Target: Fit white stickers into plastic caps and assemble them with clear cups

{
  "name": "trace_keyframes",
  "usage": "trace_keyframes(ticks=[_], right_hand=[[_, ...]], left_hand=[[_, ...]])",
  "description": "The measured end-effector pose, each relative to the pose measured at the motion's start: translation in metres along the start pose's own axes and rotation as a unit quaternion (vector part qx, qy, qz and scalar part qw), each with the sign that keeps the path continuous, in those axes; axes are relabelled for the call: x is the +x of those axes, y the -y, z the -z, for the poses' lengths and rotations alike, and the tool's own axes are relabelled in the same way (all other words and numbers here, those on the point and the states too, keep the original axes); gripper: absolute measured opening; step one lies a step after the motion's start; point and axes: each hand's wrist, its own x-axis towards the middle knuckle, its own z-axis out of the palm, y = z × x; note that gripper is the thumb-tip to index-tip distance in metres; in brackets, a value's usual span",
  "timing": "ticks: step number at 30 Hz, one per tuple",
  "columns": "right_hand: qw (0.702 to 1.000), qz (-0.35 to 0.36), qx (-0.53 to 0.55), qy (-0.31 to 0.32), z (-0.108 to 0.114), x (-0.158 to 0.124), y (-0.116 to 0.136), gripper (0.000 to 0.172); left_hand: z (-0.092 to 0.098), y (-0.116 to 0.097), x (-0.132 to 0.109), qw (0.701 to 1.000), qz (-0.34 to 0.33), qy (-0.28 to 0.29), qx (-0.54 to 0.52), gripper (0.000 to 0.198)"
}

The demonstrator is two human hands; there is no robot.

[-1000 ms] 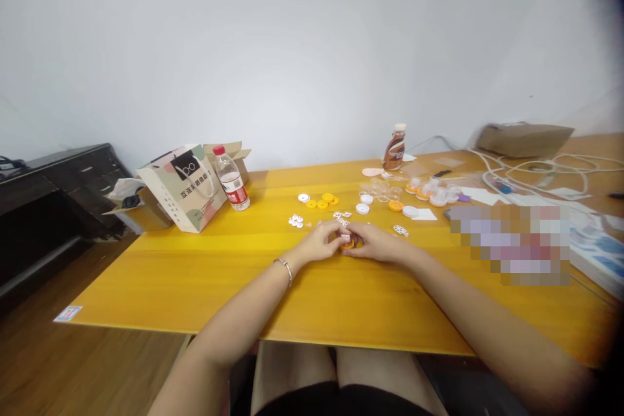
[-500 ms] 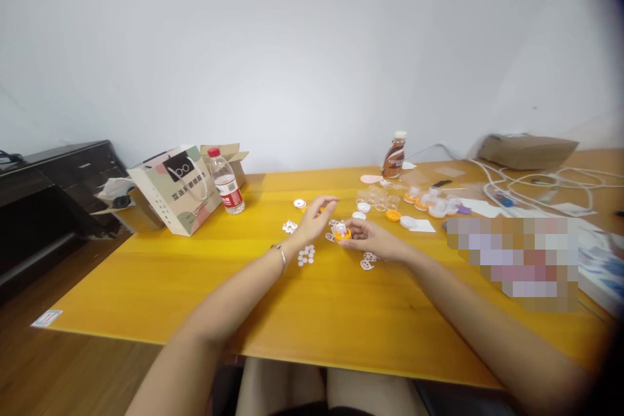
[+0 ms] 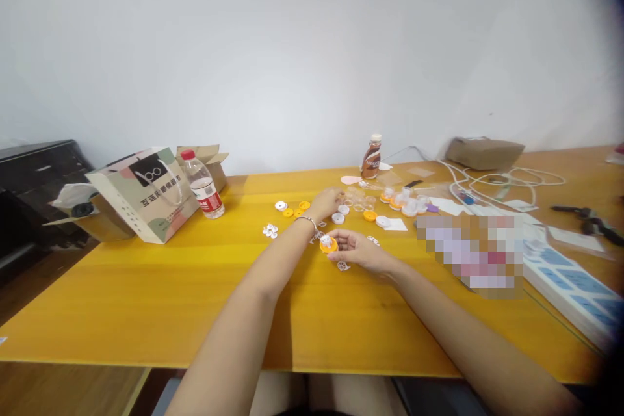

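The right hand (image 3: pixel 359 251) had its grip pinched on the rim of an orange disc (image 3: pixel 329 249), just ahead of its palm, with a small white piece (image 3: pixel 326 240) on top. The left hand (image 3: pixel 327 203) was stretched out beyond that grip, its fingertips beside the clear cups (image 3: pixel 369 203); whether its own grip was spread or pressed together, or touching a cup, could not be told.

The disc seemed held from one side only, so a turn of the right wrist could have tipped the white piece off. The cups looked light and stood close together; a brush of the left knuckles might have toppled one onto the white lids (image 3: pixel 338 218) just nearer than the left grip. A flat white cutout (image 3: pixel 344 266) lay just nearer than the right grip, where the fingers could have dragged it.

The front edge of the worktop (image 3: pixel 146 312) was well behind both grips, with a broad stretch between, so a drop would probably have stayed on it. The left forearm hemmed in the right grip on its left. Right of the left grip, past the cups, orange-bottomed cups (image 3: pixel 408 203) crowded the way; nearer than the right grip looked roomiest.
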Motion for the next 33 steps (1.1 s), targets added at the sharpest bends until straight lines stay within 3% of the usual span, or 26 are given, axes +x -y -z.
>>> trace_keyframes(ticks=[3,7,12,16,22,33], right_hand=[[1.000,0.002,-0.002,-0.020,-0.001,-0.002,0.001,0.042],[0.998,0.002,-0.007,-0.056,-0.001,-0.001,0.001,0.045],[0.996,0.003,-0.025,-0.084,-0.002,0.004,-0.002,0.046],[0.995,0.003,-0.051,-0.083,-0.004,0.005,-0.005,0.045],[0.993,0.003,-0.093,-0.074,-0.005,0.002,-0.004,0.044],[0.984,0.011,-0.171,-0.042,-0.013,-0.003,0.004,0.043]], left_hand=[[0.010,-0.001,-0.013,0.998,0.023,-0.050,-0.009,0.024],[0.038,-0.010,-0.047,0.990,0.056,-0.125,-0.043,0.025],[0.071,-0.033,-0.114,0.965,0.079,-0.153,-0.199,0.026],[0.073,-0.049,-0.151,0.957,0.053,-0.164,-0.232,0.026],[0.062,-0.052,-0.159,0.968,0.016,-0.152,-0.202,0.025],[0.063,-0.055,-0.169,0.987,-0.036,-0.124,-0.093,0.024]])
